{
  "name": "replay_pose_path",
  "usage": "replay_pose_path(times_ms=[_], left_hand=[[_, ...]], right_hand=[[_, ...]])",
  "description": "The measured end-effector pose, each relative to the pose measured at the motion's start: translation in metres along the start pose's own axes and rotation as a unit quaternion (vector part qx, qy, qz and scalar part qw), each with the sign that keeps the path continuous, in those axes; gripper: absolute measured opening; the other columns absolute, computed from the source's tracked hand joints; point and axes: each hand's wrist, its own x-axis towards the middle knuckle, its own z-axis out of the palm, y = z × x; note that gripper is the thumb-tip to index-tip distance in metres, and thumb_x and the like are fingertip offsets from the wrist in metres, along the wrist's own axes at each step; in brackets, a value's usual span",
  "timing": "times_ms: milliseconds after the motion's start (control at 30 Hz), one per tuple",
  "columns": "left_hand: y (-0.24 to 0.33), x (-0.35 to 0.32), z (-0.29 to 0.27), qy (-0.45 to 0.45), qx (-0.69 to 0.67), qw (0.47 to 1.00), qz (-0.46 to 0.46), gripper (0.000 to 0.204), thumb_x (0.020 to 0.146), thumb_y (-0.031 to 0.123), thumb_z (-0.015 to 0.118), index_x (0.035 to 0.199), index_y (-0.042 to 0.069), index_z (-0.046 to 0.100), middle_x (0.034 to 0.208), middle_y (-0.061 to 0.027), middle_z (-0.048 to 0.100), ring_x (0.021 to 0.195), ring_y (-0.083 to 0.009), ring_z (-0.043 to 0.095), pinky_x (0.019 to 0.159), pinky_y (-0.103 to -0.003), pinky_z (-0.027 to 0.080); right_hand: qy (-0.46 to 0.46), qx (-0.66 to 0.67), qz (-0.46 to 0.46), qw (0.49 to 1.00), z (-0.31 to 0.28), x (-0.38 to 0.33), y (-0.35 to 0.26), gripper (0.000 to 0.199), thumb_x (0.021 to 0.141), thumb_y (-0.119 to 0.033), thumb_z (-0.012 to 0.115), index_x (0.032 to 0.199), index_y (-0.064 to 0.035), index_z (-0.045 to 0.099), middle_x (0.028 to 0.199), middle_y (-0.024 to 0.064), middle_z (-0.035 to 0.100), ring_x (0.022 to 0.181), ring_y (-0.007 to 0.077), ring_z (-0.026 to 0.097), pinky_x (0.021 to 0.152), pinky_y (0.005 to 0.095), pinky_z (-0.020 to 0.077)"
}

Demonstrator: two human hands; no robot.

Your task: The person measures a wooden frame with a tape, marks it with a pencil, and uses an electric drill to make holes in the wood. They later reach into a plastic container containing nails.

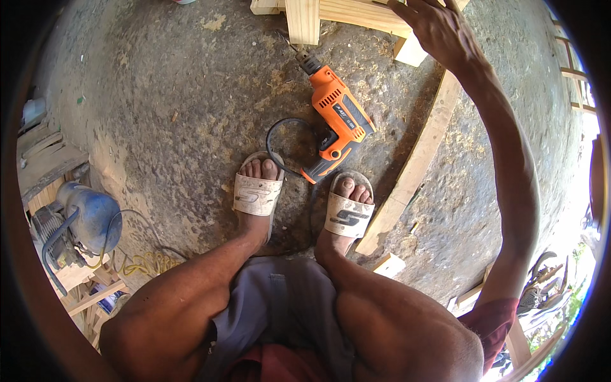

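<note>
My right hand reaches far forward to the top of the view, fingers spread, over a frame of pale wooden planks; whether it touches the wood is unclear. My left hand is out of view. An orange corded drill lies on the concrete floor just beyond my feet in white sandals, bit pointing away, black cable looping beside it. I am seated or squatting, knees at the bottom.
A long wooden slat lies diagonally at the right of my right foot, with a small offcut near it. A blue compressor with yellow cord sits at left among wood scraps. Sawdust covers the floor.
</note>
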Motion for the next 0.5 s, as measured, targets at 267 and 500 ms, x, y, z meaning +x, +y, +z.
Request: replay_pose_path(times_ms=[267,500], left_hand=[[0.005,0.006,-0.002,0.006,0.006,0.999,0.033,0.031,0.097,0.015,0.053,0.125,0.003,0.047,0.119,-0.0199,0.057,0.117,-0.036,0.056,0.106,-0.048,0.044],[0.002,0.0,0.017,-0.009,0.04,0.998,0.037,0.04,0.097,0.014,0.053,0.134,0.003,0.043,0.126,-0.0225,0.056,0.122,-0.038,0.055,0.11,-0.05,0.042]], right_hand=[[0.011,0.003,0.04,0.999,0.0,0.014,0.002,0.019,0.101,-0.022,0.056,0.093,-0.0101,0.068,0.076,0.007,0.055,0.073,0.0259,0.06,0.08,0.0422,0.0459],[-0.073,-0.072,0.021,0.995,0.003,0.025,0.012,0.005,0.089,-0.008,0.058,0.087,-0.0095,0.063,0.079,0.0093,0.058,0.075,0.0278,0.064,0.076,0.0414,0.0498]])
